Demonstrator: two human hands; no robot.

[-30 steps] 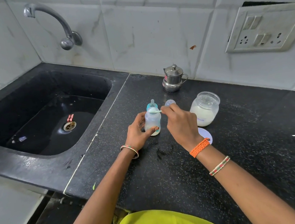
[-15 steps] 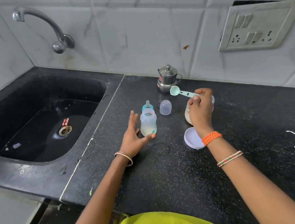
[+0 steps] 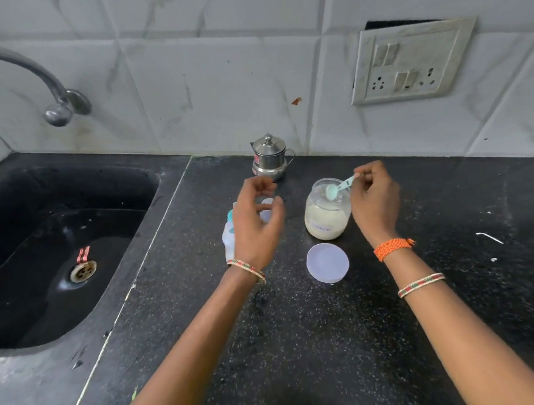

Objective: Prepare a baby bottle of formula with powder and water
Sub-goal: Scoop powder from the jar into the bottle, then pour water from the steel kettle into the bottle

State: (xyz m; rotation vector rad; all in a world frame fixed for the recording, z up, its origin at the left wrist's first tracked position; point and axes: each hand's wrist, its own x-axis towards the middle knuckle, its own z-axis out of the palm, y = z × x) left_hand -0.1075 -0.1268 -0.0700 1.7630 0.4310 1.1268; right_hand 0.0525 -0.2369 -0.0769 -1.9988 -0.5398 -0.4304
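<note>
From the head camera, the right hand [image 3: 375,203] pinches the handle end of a small mint-green plastic measuring scoop [image 3: 338,189], whose bowl dips into the mouth of the clear glass jar of pale formula powder [image 3: 325,212]. At 6 o'clock from the jar, just beside it, its round translucent white lid [image 3: 327,262] lies flat on the black speckled stone counter [image 3: 302,343].

The left hand [image 3: 256,222] hovers with fingers loosely curled and apart, holding nothing, and it hides most of the small clear baby bottle [image 3: 228,239]; only a blurred sliver with a teal collar shows at the hand's 9 o'clock edge. The bottle's clear domed cap [image 3: 267,211] shows only between the fingers and seems to stand on the counter.

At 12 o'clock from the left hand stands a small lidded steel pot [image 3: 270,160]. The black sink [image 3: 55,251] is cut off at the left edge.
</note>
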